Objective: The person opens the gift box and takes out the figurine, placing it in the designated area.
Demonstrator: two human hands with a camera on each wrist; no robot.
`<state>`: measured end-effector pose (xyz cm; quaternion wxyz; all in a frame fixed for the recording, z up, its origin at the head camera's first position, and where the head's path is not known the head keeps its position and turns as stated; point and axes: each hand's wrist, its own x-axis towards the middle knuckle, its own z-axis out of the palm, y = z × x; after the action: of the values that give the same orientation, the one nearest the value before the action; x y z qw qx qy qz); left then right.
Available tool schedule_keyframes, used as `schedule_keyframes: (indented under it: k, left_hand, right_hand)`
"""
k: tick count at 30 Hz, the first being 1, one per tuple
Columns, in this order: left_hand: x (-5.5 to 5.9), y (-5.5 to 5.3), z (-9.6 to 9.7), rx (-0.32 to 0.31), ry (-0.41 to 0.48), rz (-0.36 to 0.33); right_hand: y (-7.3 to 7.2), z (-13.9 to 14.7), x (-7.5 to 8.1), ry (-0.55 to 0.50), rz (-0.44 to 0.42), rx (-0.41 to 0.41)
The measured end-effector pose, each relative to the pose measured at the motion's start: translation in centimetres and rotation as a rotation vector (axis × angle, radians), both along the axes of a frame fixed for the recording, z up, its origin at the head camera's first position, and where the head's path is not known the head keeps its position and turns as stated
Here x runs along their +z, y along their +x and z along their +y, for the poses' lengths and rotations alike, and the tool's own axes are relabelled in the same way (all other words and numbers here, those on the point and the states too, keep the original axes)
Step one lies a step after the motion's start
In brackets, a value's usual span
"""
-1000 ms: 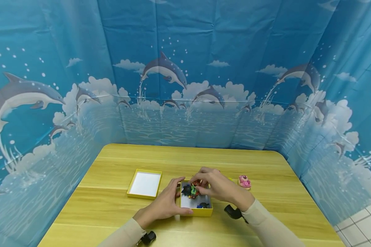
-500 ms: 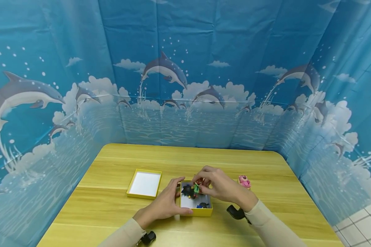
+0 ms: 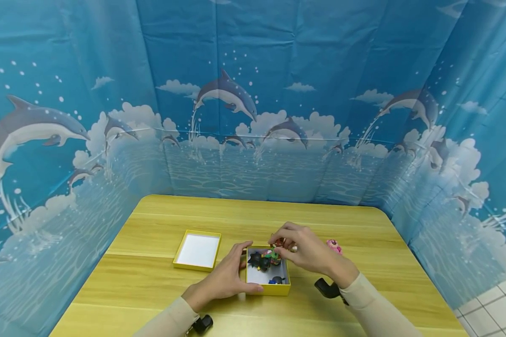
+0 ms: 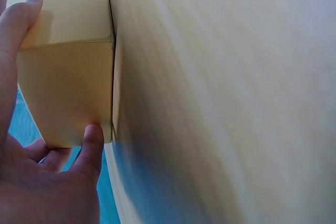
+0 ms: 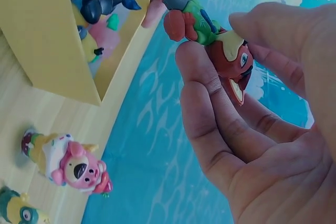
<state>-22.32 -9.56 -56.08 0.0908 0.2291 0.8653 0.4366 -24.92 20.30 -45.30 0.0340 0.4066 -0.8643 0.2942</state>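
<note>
An open yellow box [image 3: 274, 288] sits on the wooden table [image 3: 152, 276] and holds several small toy figures [image 3: 261, 260]. My left hand [image 3: 241, 267] grips the box's left side, thumb on the near wall and fingers on the far corner. In the left wrist view that left hand [image 4: 58, 80] wraps the box [image 4: 73, 19] from outside. My right hand [image 3: 284, 242] pinches a red fox figure in a green shirt [image 3: 278, 243] just above the box's far edge. The right wrist view shows the fox figure [image 5: 202, 24] held between thumb and fingers [image 5: 199, 93], clear of the box [image 5: 52, 51].
The box's yellow lid [image 3: 197, 251] lies upturned to the left. A pink bear figure [image 3: 333, 245] stands on the table right of the box, and the right wrist view shows the pink bear figure [image 5: 73, 163] next to a yellow-green figure [image 5: 18, 212]. Blue dolphin curtains [image 3: 253, 117] enclose the table.
My right hand has lifted the fox figure out of the box, up and slightly to the right. The left hand and box have stayed put.
</note>
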Motion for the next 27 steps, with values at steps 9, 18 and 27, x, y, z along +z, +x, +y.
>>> schedule_keyframes:
  k: [9, 18, 27]
  left_hand:
    - [0.1, 0.1, 0.2, 0.004, 0.008, -0.007]
    - [0.2, 0.2, 0.2, 0.011, -0.007, 0.007]
    - [0.2, 0.2, 0.3, 0.016, -0.015, 0.015]
  right_hand:
    - [0.0, 1.4, 0.1, 0.001, 0.02, -0.042]
    - [0.0, 3.0, 0.4, -0.011, 0.032, -0.058]
    - [-0.1, 4.5, 0.2, -0.01, 0.042, -0.101]
